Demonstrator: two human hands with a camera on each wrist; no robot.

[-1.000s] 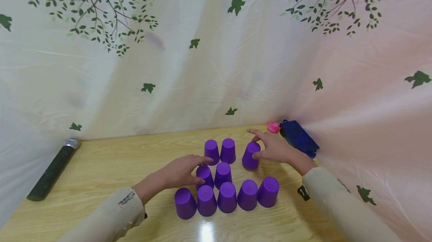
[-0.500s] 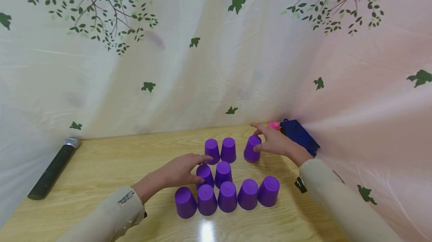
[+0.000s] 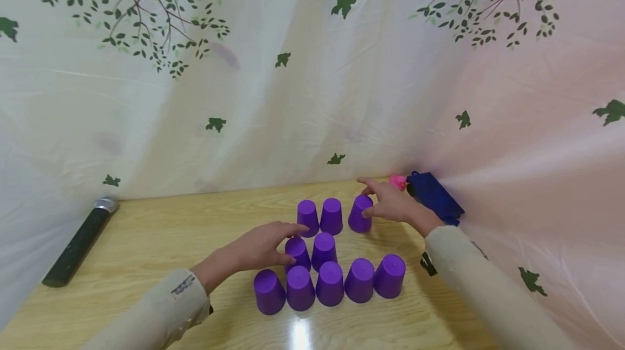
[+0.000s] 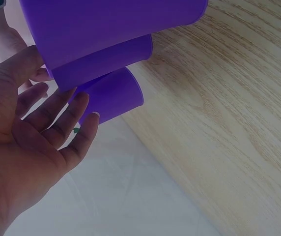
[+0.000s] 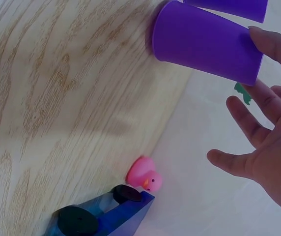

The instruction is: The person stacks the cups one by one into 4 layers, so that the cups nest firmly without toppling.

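Head view: 5 front cups [image 3: 330,285] look done; the right hand [image 3: 390,203] grasps the end cup [image 3: 358,218] at 3 o'clock from 2 back cups [image 3: 332,217], a gap seemingly left to close. Left wrist: the left hand [image 4: 30,142] lightly pinches a middle cup [image 4: 106,62]. Right wrist: thumb and finger hold that end cup at 1 o'clock.

A long pale-beige left sleeve [image 3: 151,315] lies toward seven o'clock in the head view, with a streaky dark-grey marking [image 3: 183,284] at its cuff's twelve and a black sliver [image 3: 211,310] at three. The matching right sleeve [image 3: 488,287], toward four o'clock, shows a black piece [image 3: 428,264] at its cuff's eight. Left hand [image 3: 261,247] and right hand [image 3: 394,204] are bare.
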